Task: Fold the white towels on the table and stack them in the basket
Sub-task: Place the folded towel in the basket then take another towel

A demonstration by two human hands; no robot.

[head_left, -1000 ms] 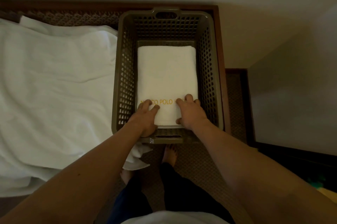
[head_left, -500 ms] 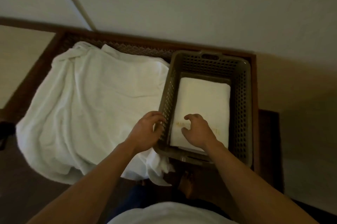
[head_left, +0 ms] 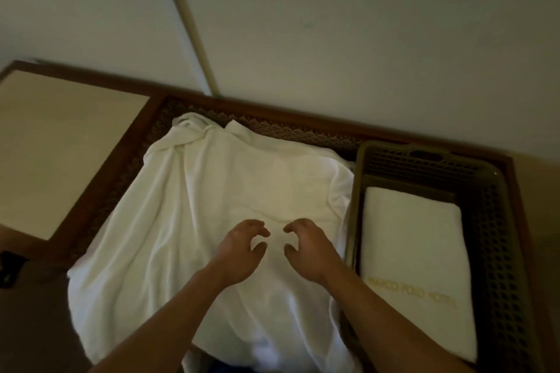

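Note:
A loose heap of unfolded white towels (head_left: 194,221) covers the middle of the dark wooden table (head_left: 127,142). My left hand (head_left: 239,251) and my right hand (head_left: 309,248) hover side by side just above the heap, fingers curled and apart, holding nothing. On the table's right end stands a brown perforated plastic basket (head_left: 497,239). A folded white towel (head_left: 415,257) with gold lettering lies flat inside it. My right hand is just left of the basket's wall.
A white wall with a vertical beige strip (head_left: 188,20) rises behind the table. A lighter beige surface (head_left: 60,154) adjoins the table on the left. A small dark object (head_left: 10,266) sits at the left edge.
Both hands left the folded towel and the basket and moved left over the loose towel heap. The view swung left, so the basket now sits at the right.

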